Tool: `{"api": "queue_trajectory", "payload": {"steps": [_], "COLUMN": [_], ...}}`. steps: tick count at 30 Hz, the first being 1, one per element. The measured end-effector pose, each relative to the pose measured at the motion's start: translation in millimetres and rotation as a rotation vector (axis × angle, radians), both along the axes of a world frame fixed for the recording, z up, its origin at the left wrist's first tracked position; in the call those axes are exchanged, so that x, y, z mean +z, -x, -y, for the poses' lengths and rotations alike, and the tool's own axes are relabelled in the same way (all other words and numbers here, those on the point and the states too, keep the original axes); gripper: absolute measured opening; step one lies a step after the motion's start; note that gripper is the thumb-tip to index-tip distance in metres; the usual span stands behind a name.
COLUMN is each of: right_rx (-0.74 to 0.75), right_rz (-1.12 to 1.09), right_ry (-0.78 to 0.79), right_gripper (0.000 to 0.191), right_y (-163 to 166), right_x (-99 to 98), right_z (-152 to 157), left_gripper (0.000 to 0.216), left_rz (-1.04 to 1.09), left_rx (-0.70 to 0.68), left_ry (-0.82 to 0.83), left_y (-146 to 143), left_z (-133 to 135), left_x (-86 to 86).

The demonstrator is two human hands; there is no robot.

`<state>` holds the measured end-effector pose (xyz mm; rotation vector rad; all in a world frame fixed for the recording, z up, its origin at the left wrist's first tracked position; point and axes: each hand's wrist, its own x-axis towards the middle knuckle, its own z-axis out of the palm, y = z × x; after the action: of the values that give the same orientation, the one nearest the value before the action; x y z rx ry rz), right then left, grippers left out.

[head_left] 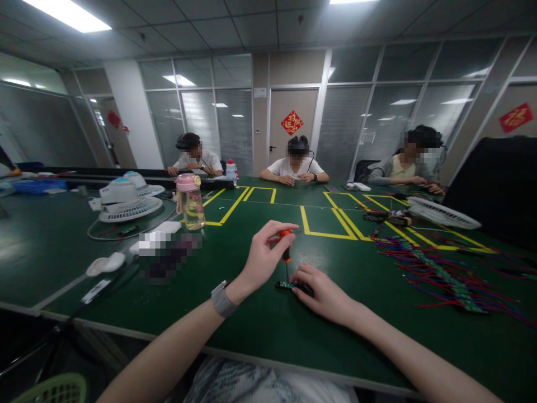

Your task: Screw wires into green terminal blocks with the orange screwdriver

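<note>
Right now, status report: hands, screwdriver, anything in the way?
Left hand grips screwdriver, upright. Right hand holds circuit board under the tip. Nothing visibly blocking.

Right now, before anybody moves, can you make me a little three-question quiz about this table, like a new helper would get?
1. Left or right: which one holds the screwdriver?
2. True or false: the grey wristband is on the right wrist.
3. Choose one: the tape on the green table is A) blue, B) yellow, C) pink.

Key:
1. The left hand.
2. False; it is on the left.
3. B.
</note>
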<state>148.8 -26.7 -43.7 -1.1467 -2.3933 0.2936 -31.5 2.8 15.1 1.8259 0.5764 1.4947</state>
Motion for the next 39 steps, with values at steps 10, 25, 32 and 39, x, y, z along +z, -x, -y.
{"api": "queue_trajectory", "payload": {"steps": [10, 25, 32, 39], "right_rx": [-0.003, 0.008, 0.006, 0.010], "right_rz": [-0.001, 0.011, 0.003, 0.005], "right_ry": [0.000, -0.016, -0.012, -0.014], "right_gripper": [0.013, 0.012, 0.012, 0.013], "right_y": [0.1, -0.6, 0.6, -0.1], "right_x": [0.0, -1.8, -0.2, 0.3], "right_z": [-0.2, -1.8, -1.2, -0.4], "left_gripper": [0.033, 0.024, 0.032, 0.022], "left_rz": [0.044, -0.016, 0.026, -0.052], "left_rx": [-0.118, 0.111, 0.007, 0.160], "left_ry": [0.101, -0.056, -0.016, -0.129], "left_y": [0.0, 0.2, 0.4, 1.5], "left_z": [-1.2, -2.5, -1.6, -0.8], "left_x": [-0.2, -2.6, -1.4, -2.1]}}
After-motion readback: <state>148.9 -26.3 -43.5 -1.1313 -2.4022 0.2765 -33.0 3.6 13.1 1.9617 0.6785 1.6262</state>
